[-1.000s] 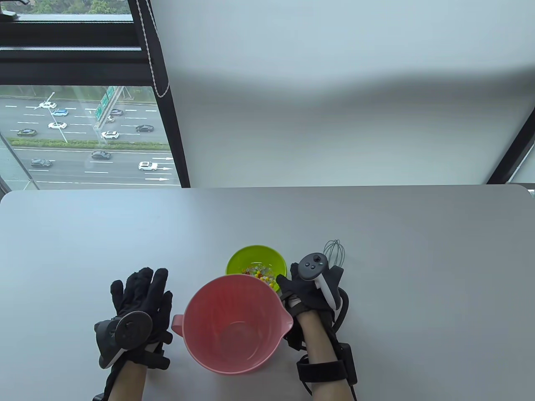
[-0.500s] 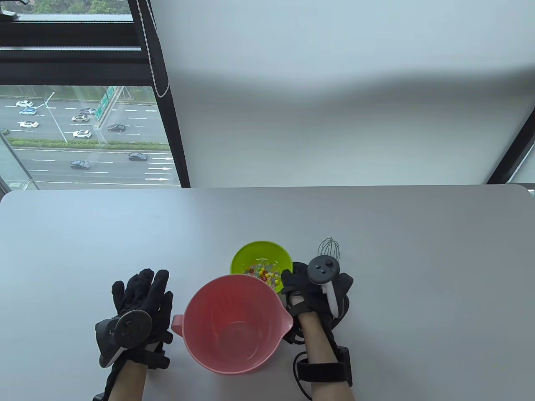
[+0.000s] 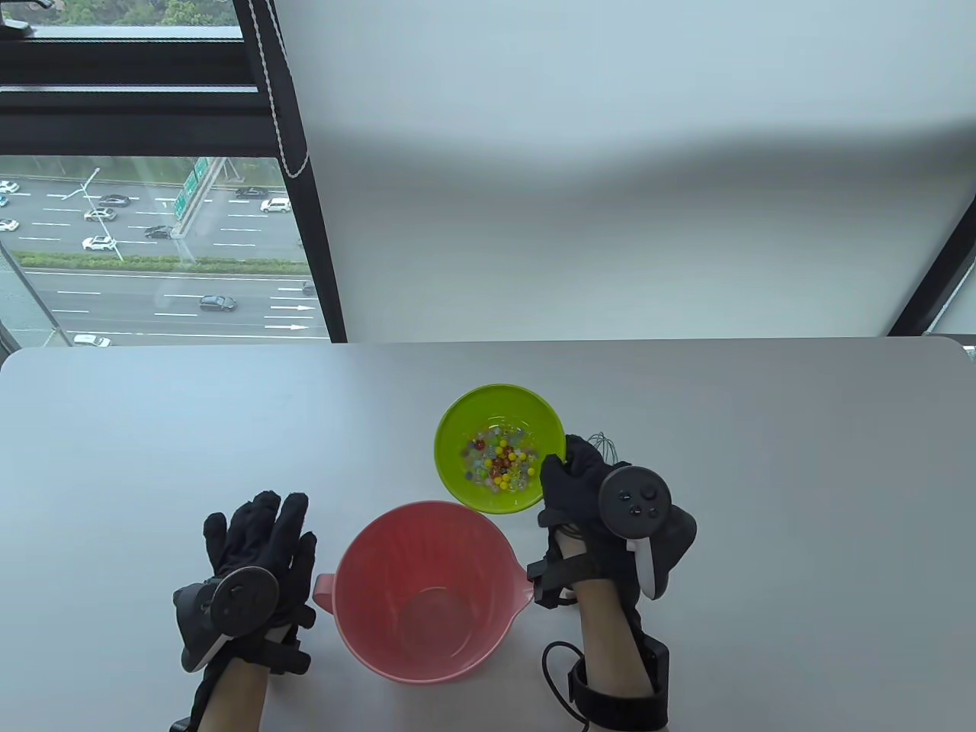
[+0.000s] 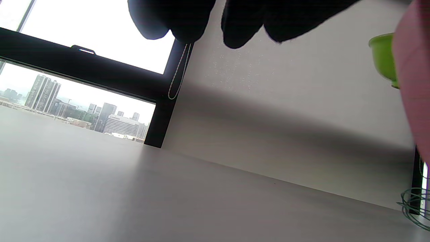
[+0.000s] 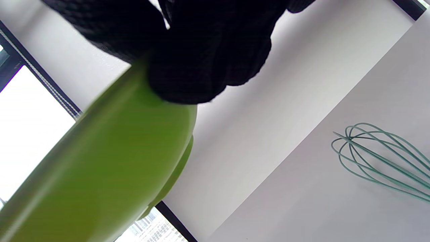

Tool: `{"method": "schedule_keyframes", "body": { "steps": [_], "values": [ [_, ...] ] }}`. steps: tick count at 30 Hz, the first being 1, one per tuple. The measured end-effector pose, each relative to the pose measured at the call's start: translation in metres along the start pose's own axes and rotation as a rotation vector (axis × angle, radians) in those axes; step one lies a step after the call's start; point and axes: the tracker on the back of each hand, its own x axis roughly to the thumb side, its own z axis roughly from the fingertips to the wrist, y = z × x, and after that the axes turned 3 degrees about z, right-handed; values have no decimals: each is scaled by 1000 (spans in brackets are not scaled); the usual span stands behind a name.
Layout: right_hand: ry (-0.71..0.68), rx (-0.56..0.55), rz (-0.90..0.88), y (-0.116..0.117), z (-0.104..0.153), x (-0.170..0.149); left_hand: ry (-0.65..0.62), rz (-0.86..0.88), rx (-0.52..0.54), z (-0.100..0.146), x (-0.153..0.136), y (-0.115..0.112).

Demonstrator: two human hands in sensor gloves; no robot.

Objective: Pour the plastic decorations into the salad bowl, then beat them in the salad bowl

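A small green bowl [image 3: 499,398] with several colourful plastic beads [image 3: 499,457] is held up off the table, just beyond the pink salad bowl [image 3: 427,564]. My right hand [image 3: 563,469] grips its right rim. In the right wrist view the fingers [image 5: 201,67] curl over the green bowl's [image 5: 100,174] edge. The pink salad bowl, with a handle at its left and a spout at its right, stands empty. My left hand [image 3: 263,526] lies flat on the table left of it. A teal wire whisk [image 5: 379,161] lies on the table, mostly hidden behind my right hand in the table view.
The grey table [image 3: 762,457] ends at a white wall, with a black-framed window [image 3: 152,229] at the far left. In the left wrist view the pink bowl [image 4: 415,84], green bowl [image 4: 384,57] and whisk [image 4: 415,208] sit at the right edge.
My right hand has lifted the green bowl off the table and carried it up and slightly right, so it now looks larger and clear of the pink bowl's rim. The left hand has not moved.
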Motion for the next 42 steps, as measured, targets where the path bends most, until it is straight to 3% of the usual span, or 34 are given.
{"method": "schedule_keyframes", "body": {
  "steps": [3, 6, 12, 14, 17, 28, 35, 37, 42],
  "values": [
    [-151, 1, 73, 0, 11, 26, 5, 3, -4, 0, -1, -1],
    [-397, -51, 247, 5, 29, 57, 3, 2, 2, 0, -1, 0],
    [-762, -318, 539, 17, 69, 93, 3, 6, 14, 0, -2, 0],
    [-844, -414, 567, 16, 80, 99, 3, 8, 18, 0, -2, 0],
    [-867, -472, 555, 12, 89, 104, 2, 7, 20, 0, -2, 0],
    [-783, -545, 496, -6, 77, 91, 5, 8, 17, 1, -3, 2],
    [-462, -496, 363, -40, 44, 56, 9, 16, 11, 1, -3, 2],
    [-344, -505, 340, -54, 32, 34, 10, 22, 11, 1, -3, 2],
    [-26, -388, 287, -70, 4, -34, 21, 49, -11, 0, -5, 2]
  ]
}}
